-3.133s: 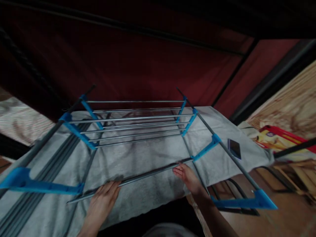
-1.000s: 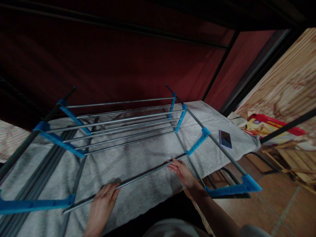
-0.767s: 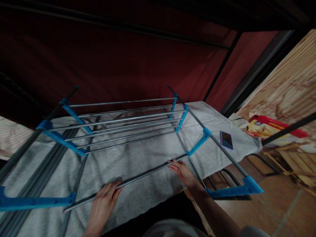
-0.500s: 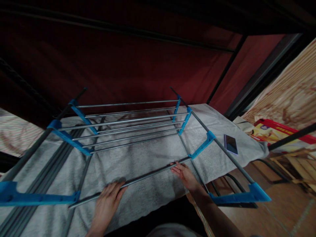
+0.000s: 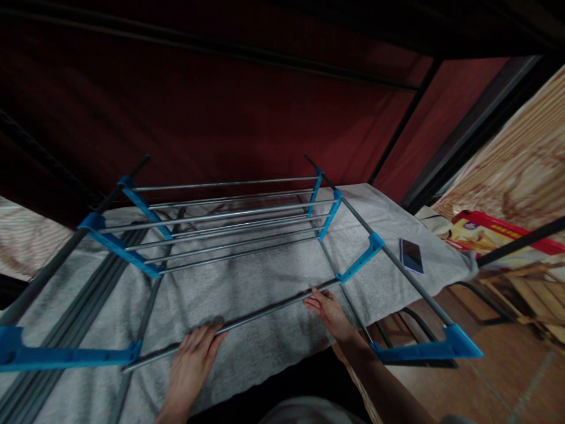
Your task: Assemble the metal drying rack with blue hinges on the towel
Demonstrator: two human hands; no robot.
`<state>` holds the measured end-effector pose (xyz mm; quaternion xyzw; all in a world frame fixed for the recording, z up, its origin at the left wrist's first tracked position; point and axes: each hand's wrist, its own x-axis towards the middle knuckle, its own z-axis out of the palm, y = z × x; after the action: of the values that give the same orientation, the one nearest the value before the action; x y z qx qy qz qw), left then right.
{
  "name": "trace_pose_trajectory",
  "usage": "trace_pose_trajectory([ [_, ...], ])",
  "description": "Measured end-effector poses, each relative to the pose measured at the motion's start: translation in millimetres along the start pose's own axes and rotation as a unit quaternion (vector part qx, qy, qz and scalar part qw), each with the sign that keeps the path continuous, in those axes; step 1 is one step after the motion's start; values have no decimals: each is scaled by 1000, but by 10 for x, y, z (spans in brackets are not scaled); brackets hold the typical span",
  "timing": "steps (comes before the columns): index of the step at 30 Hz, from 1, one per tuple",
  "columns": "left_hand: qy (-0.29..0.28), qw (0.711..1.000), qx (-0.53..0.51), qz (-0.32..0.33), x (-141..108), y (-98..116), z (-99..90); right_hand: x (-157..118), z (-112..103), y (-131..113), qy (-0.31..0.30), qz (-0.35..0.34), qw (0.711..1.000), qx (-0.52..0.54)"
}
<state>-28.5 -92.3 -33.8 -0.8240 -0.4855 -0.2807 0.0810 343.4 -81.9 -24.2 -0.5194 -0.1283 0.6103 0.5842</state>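
A grey metal tube (image 5: pixel 265 312) runs slantwise across the front of a rack frame. My left hand (image 5: pixel 194 356) is wrapped over its left part, palm down. Farther right, my right hand (image 5: pixel 324 306) grips the same tube between thumb and fingers. The tube's right end meets a blue plastic bracket (image 5: pixel 361 257). Its left end lies loose below the inner end of the left blue bracket (image 5: pixel 75 357), apart from it. Behind my hands, several thin metal rods (image 5: pixel 229 213) span between the blue side brackets, such as the left one (image 5: pixel 123 252).
Several loose grey tubes (image 5: pixel 86 300) lie along the left on a grey cloth (image 5: pixel 273 365). A phone (image 5: pixel 411 256) rests on the cloth at right. Beyond it are a red and yellow box (image 5: pixel 494 232) and a wooden slatted piece (image 5: pixel 534 300). Dark red fabric (image 5: pixel 229 118) hangs behind.
Both hands keep their hold on the tube, which has hardly moved. The whole view has shifted very slightly.
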Motion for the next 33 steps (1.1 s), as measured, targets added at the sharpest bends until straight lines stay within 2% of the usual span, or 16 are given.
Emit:
trace_pose_trajectory([
  [13,-5,1000,-1,-7,4,5,7,-30,-9,-25,-12,8,1000,5],
  [20,-51,998,-12,-44,15,64,-13,-56,-14,-46,-5,5,1000,-12],
  [25,-99,990,-20,-97,38,225,-81,-3,-152,7,-8,-1,999,-42],
  [33,-117,983,-48,-134,77,365,-157,143,-447,74,-37,-24,993,-110],
])
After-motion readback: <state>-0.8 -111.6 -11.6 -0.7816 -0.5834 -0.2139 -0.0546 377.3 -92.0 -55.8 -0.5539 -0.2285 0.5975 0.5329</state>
